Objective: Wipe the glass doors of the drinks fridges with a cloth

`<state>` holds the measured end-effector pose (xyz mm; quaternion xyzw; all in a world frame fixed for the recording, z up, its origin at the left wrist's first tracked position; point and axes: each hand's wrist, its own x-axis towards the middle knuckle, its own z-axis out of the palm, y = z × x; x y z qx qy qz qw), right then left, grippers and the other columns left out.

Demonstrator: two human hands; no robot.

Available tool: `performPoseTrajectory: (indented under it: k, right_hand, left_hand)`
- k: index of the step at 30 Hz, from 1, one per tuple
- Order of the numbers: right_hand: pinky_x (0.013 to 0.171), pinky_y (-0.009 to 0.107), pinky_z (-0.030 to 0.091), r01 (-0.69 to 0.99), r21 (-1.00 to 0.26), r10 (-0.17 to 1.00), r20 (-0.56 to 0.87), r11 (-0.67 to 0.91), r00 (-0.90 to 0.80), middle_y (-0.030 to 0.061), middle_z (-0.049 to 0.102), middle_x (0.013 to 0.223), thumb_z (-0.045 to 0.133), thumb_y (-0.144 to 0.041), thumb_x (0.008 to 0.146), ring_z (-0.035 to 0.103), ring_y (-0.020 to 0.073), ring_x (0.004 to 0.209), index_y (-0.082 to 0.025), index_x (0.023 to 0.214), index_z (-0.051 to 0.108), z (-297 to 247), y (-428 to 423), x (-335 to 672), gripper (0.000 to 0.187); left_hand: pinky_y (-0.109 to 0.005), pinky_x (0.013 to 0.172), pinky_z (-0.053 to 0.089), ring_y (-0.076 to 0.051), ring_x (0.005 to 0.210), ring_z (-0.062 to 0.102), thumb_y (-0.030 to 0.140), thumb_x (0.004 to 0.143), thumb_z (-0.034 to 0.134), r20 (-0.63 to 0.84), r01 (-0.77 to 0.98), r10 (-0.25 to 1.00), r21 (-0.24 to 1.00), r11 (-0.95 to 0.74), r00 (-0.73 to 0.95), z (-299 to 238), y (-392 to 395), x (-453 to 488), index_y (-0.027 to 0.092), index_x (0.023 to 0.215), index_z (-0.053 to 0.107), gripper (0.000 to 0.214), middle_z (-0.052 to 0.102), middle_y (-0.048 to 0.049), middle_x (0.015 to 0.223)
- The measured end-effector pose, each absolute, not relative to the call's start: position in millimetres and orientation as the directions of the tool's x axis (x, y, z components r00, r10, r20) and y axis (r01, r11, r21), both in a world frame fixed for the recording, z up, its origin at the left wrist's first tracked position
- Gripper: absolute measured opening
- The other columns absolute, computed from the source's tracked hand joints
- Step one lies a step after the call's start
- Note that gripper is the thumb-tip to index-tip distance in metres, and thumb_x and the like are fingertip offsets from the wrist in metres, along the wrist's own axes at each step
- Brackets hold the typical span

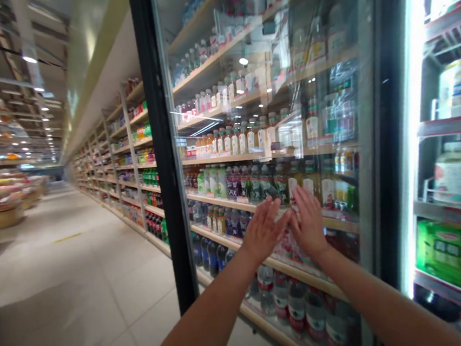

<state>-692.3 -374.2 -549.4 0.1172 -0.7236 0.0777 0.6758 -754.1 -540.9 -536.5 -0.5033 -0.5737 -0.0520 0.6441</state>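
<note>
A tall glass door (208,28) in a black frame stands swung out in front of me. Both hands are raised side by side at its pane, palms forward. My left hand (262,228) has its fingers stretched out and holds nothing. Just right of it, my right hand (307,221) is likewise flat with straight fingers, and the two thumbs nearly meet. Whether the palms press on the glass or hover just before it, I cannot tell. Through the pane show rows of bottled drinks (233,140) on wooden shelves.
At the right is a lit refrigerated cabinet (450,127) with cartons, tubs and a green box (446,253). Long drink shelves (114,151) run back along a tiled aisle floor (85,274) on the left. Blurred goods displays (2,197) line the aisle's far left side.
</note>
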Motion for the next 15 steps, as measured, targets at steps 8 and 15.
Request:
performPoseTrajectory:
  k: [8, 15]
  right_hand:
    - [0.1, 0.042, 0.055, -0.541, -0.039, -0.064, 0.983, 0.84, -0.17, 0.0124, 0.066, 0.119, 0.041, -0.011, 0.092, 0.06, 0.0226, 0.113, -0.016, 0.125, 0.062, -567.5, -436.6, -682.0, 0.039]
    - [0.115, 0.05, 0.043, -0.395, -0.084, -0.023, 0.966, 0.915, -0.258, 0.0133, 0.048, 0.148, 0.054, -0.031, 0.099, 0.042, 0.0293, 0.138, -0.016, 0.142, 0.055, -567.6, -459.5, -683.0, 0.046]
  left_hand:
    - [-0.052, 0.116, 0.044, -0.033, 0.156, 0.014, 0.001, 0.092, 0.051, 0.753, 0.763, 0.554, -0.576, 0.292, 0.357, -531.8, -562.9, -747.7, 0.02, 0.164, 0.006, 0.088, 0.008, -0.0165, 0.169]
    - [-0.057, 0.127, 0.014, -0.031, 0.154, 0.022, 0.02, 0.094, 0.058, 0.668, 0.69, 0.724, -0.605, 0.397, 0.17, -484.1, -637.0, -728.8, 0.024, 0.163, 0.024, 0.077, 0.039, -0.0116, 0.16]
